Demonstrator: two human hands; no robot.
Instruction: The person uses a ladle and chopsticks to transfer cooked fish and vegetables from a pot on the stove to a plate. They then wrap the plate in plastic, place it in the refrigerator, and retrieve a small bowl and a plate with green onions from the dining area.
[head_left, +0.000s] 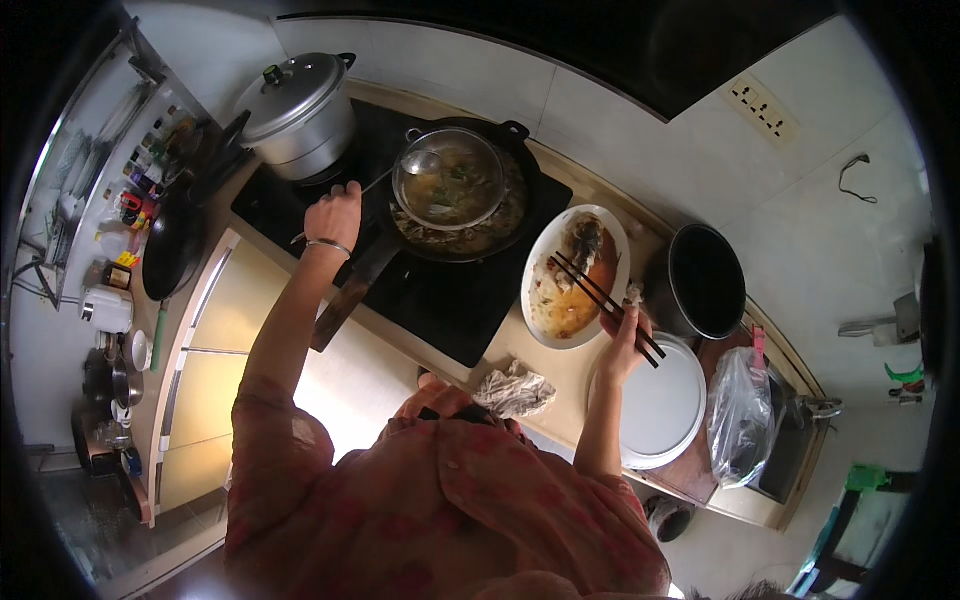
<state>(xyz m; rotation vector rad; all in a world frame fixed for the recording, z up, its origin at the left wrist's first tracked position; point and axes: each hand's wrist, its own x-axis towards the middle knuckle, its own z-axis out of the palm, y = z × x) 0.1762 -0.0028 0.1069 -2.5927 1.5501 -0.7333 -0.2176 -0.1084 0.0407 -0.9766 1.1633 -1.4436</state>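
Note:
My left hand (334, 217) grips the long handle of a metal ladle (421, 163). The ladle's bowl is over a round, thin-rimmed vessel (450, 180) of brothy food with green bits. That vessel sits in a dark wok (480, 251), with more cooked food around it. The wok's wooden handle (341, 315) points toward me. In my right hand (626, 341) is a pair of dark chopsticks (592, 292). Their tips are over a white oval plate (530, 300) holding a partly eaten fish (585, 236) in brown sauce; whether they touch the food I cannot tell.
A lidded metal pot (300, 112) stands at the back left of the black cooktop (457, 315). Right of the plate are a dark deep pot (705, 281) and a round white lid (660, 412). A crumpled cloth (516, 390) lies at the counter's front edge, a plastic bag (742, 427) farther right.

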